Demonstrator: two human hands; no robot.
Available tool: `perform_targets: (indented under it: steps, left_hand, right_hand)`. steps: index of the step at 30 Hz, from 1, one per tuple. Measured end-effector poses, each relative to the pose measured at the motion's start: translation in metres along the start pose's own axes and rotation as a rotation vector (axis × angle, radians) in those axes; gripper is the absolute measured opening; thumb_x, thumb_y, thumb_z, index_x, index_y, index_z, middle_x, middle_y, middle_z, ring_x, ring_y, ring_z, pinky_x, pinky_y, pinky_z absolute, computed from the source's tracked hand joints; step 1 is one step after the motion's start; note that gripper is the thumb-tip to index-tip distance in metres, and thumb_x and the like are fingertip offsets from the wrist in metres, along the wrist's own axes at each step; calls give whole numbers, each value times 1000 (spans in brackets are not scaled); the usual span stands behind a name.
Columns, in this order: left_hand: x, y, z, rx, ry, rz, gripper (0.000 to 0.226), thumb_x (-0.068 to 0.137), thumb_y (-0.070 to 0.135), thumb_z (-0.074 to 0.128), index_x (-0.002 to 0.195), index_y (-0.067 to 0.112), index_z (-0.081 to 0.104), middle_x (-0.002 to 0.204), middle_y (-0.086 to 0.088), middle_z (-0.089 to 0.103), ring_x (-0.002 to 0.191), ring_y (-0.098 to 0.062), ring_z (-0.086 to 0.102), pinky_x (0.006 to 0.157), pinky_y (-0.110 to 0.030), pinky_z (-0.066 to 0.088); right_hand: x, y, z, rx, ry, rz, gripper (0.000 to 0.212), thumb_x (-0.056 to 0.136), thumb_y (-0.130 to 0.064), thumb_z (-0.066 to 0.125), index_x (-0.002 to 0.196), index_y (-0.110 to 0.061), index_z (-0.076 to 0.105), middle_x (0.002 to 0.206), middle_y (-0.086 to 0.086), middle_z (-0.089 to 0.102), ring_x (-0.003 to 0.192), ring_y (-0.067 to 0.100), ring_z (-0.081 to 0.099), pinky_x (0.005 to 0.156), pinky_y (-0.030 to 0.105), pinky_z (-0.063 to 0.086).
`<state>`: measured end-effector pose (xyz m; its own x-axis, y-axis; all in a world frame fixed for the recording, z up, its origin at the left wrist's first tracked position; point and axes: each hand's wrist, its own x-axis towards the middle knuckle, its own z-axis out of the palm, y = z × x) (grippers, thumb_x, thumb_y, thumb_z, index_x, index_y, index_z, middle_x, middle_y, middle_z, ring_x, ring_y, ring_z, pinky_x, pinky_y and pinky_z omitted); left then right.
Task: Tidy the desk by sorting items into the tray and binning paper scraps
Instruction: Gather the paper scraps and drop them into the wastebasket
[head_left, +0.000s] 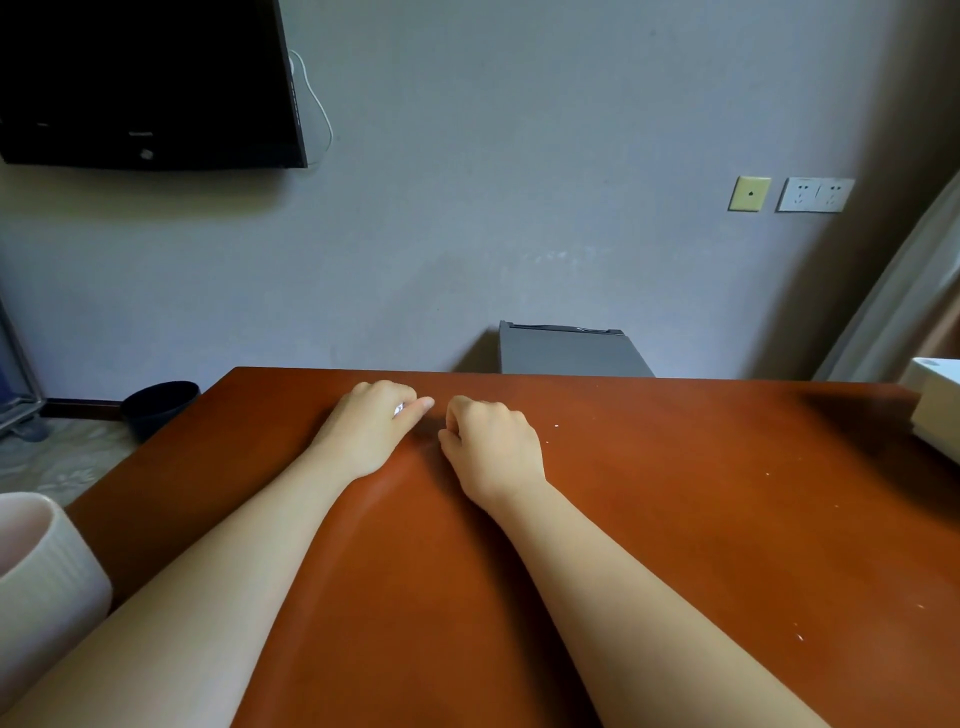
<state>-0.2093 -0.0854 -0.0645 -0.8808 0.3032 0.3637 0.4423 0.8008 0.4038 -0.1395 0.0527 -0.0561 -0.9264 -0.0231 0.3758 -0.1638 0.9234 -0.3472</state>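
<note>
Red-brown desk (675, 519), grey wall (519, 208), TV (145, 78) top-L

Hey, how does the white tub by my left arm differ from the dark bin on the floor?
The white tub is pale with ribbed sides; the dark bin is near-black and looks smooth. The tub sits close beside the left forearm; the bin stands on the floor past the desk's far left corner, partly hidden by it. Both are round and open-topped.
</note>
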Motion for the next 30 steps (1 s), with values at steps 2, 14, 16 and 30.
perform_targets:
  steps: [2,14,16,30]
  left_hand:
    - [-1,1,-2,-22,46,10,51,95,35,47,56,14,25,54,-1,27,56,-21,25,53,-32,19]
    - [-1,0,-9,-352,368,-74,51,99,25,42,59,-6,50,44,-11,51,42,-22,48,53,-24,41]
    - [-2,1,-10,-368,399,-90,47,99,23,42,63,-5,54,45,-9,49,41,-23,45,51,-24,41]
    - [-46,-3,-26,114,260,-161,39,99,31,37,86,7,64,80,-9,65,77,-31,62,64,-34,46]
  right_hand:
    - [-1,-1,-2,5,-14,-9,15,94,-21,46,82,-13,42,93,13,64,73,29,44,62,31,33]
    - [6,8,-2,499,106,90,31,94,-29,51,67,-14,47,51,-5,40,55,20,40,54,30,33]
    - [7,11,-4,560,122,121,34,95,-28,50,63,-16,45,50,-6,39,49,10,37,49,26,31]
    - [-4,11,-8,572,102,142,39,93,-28,52,56,-23,40,51,-7,40,51,10,37,57,30,32]
